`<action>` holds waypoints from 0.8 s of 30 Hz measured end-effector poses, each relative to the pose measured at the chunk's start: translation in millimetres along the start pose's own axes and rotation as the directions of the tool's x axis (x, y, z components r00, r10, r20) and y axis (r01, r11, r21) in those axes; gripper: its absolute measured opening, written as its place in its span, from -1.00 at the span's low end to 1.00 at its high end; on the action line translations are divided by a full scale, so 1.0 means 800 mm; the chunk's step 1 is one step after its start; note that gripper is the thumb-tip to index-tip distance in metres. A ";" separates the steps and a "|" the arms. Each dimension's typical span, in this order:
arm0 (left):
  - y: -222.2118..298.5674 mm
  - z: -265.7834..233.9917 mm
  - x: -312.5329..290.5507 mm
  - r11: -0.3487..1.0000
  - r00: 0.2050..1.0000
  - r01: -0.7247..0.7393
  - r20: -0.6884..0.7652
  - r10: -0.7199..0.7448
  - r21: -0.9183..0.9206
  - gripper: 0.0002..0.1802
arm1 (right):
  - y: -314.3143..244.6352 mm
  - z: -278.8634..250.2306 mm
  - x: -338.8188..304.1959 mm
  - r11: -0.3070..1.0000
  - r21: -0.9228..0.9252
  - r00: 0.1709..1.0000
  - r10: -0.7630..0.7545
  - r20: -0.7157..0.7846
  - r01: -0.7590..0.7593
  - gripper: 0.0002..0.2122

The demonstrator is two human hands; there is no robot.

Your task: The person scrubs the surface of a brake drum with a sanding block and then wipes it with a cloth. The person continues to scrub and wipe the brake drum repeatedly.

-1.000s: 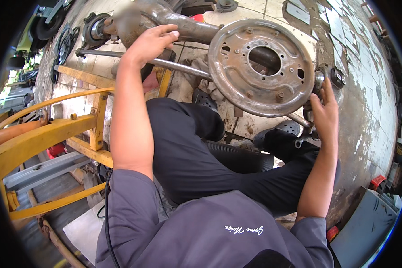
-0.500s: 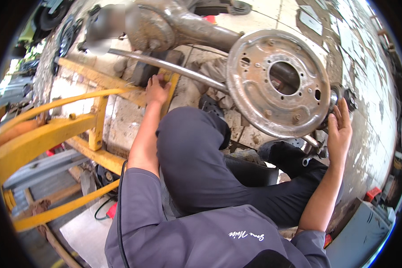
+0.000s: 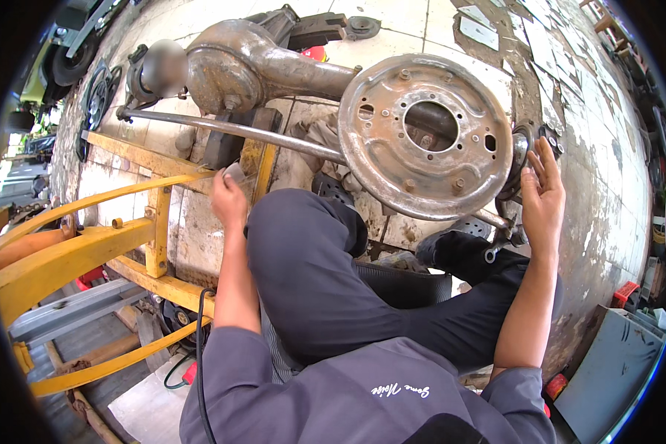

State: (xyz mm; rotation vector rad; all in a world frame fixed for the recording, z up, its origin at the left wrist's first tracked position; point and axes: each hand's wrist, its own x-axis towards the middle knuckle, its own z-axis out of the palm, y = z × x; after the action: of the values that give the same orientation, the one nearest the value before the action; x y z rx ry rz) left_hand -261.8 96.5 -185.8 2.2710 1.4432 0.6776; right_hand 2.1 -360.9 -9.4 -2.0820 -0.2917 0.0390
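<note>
A round rusty brake backing plate (image 3: 377, 174) with a large centre hole stands tilted in front of me, at the end of a rusty axle housing (image 3: 314, 78). My right hand (image 3: 544, 196) is by its right edge, fingers stretched out, next to a dark round hub part (image 3: 522, 152); whether they touch cannot be made out. Over the yellow metal frame (image 3: 155, 229), my left hand (image 3: 229, 198) pinches a small grey flat piece (image 3: 235, 172), its material unclear. A long metal rod (image 3: 237, 127) runs just beyond that hand, in front of the housing.
Dark blocks (image 3: 222, 148) sit under the housing by the yellow frame's end. A ring spanner (image 3: 493, 253) shows below the plate. Broken tile pieces (image 3: 479, 33) lie at the far right, and a grey metal box (image 3: 607, 370) stands at the near right. My bent knees fill the middle.
My left hand has drawn back from the dark block and now shows a grey piece in its fingers. My right hand keeps its place by the plate. The whole view has shifted slightly.
</note>
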 end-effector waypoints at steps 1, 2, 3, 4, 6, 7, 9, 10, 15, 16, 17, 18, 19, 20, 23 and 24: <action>0.008 -0.014 -0.003 0.998 1.000 -0.023 -0.014 0.022 -0.055 -0.63 | -0.002 -0.003 0.001 1.000 0.006 1.000 0.009 -0.005 -0.009 -0.45; 0.029 -0.036 -0.003 0.992 0.998 -0.050 -0.031 0.047 -0.115 -0.63 | 0.008 -0.007 0.006 0.987 -0.069 0.989 -0.144 -0.027 0.142 -0.46; 0.046 -0.058 -0.001 0.984 0.996 -0.072 -0.054 0.064 -0.166 -0.62 | -0.007 -0.005 0.005 0.999 -0.022 0.999 -0.041 -0.008 0.040 -0.46; 0.060 -0.072 0.007 0.984 0.988 -0.120 -0.114 0.106 -0.133 -0.62 | -0.013 -0.004 0.008 0.997 -0.046 0.998 -0.056 0.013 0.056 -0.47; 0.125 -0.107 0.019 0.967 0.979 -0.158 -0.164 0.126 -0.200 -0.57 | -0.026 -0.003 0.016 0.994 -0.061 0.993 -0.089 0.075 0.094 -0.48; 0.162 -0.124 0.025 0.946 0.969 -0.211 -0.176 0.171 -0.246 -0.56 | -0.036 0.001 0.019 0.992 -0.007 0.986 -0.124 0.113 0.125 -0.48; 0.239 -0.144 0.033 0.878 0.964 -0.262 -0.160 0.214 -0.401 -0.54 | -0.057 0.008 0.024 0.958 -0.080 0.947 -0.256 0.192 0.276 -0.48; 0.267 -0.143 0.043 0.858 0.943 -0.330 -0.187 0.276 -0.394 -0.52 | -0.067 0.013 0.028 0.954 -0.073 0.937 -0.269 0.224 0.292 -0.48; 0.414 -0.108 0.032 0.740 0.888 -0.201 0.199 0.415 -0.642 -0.46 | -0.090 0.041 0.051 0.901 -0.058 0.873 -0.398 0.283 0.430 -0.46; 0.436 -0.098 0.013 0.647 0.844 -0.154 0.242 0.479 -0.747 -0.49 | -0.084 0.045 0.057 0.907 -0.079 0.879 -0.376 0.293 0.414 -0.43; 0.450 -0.088 0.005 0.673 0.785 0.034 0.436 0.440 -0.739 -0.54 | -0.080 0.049 0.060 0.881 -0.123 0.866 -0.409 0.286 0.457 -0.41; 0.446 -0.060 0.007 0.629 0.724 0.061 0.468 0.507 -0.775 -0.58 | -0.079 0.056 0.059 0.851 -0.162 0.850 -0.444 0.284 0.499 -0.39; 0.439 -0.034 0.004 0.593 0.697 0.183 0.529 0.484 -0.784 -0.62 | -0.077 0.063 0.059 0.818 -0.200 0.831 -0.479 0.282 0.539 -0.38; 0.435 -0.024 -0.009 0.602 0.683 0.171 0.534 0.499 -0.780 -0.62 | -0.068 0.069 0.058 0.805 -0.238 0.828 -0.468 0.309 0.544 -0.28; 0.442 -0.003 -0.018 0.659 0.576 0.198 0.630 0.521 -0.726 -0.59 | -0.059 0.076 0.063 0.790 -0.293 0.833 -0.446 0.328 0.538 -0.20; 0.449 -0.002 -0.017 0.682 0.529 0.213 0.670 0.521 -0.699 -0.57 | -0.051 0.080 0.066 0.790 -0.302 0.836 -0.440 0.327 0.534 -0.14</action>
State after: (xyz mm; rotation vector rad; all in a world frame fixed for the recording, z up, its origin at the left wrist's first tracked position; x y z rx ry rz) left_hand -3.4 -63.0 6.3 1.6321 0.3212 0.0479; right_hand 36.2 -275.7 -2.2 -2.3224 -1.0656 -0.0889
